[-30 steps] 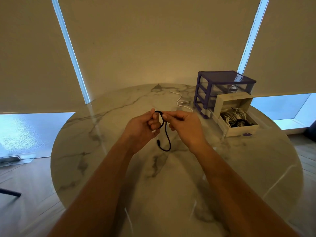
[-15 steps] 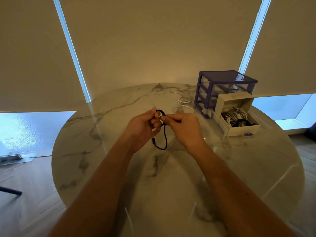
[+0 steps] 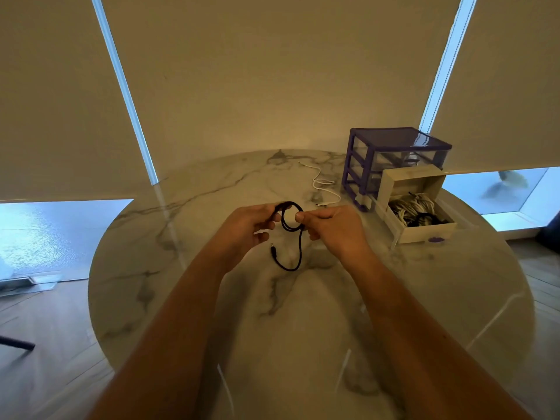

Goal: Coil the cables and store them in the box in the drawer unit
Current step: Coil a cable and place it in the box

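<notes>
Black cable [image 3: 300, 237] x1, pinched by 2 hands, L [image 3: 247, 227] + R [image 3: 331, 227], 1 white cable [image 3: 325, 189]

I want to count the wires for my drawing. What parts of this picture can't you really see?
- Head view: the cables in the white box lie tangled, so they cannot be counted.
- The black cable is partly hidden by the fingers of the left hand and right hand.
- The white cable's plugs are too small to identify.
- The drawer unit's upper drawers are too dim and reflective to see inside.
</notes>
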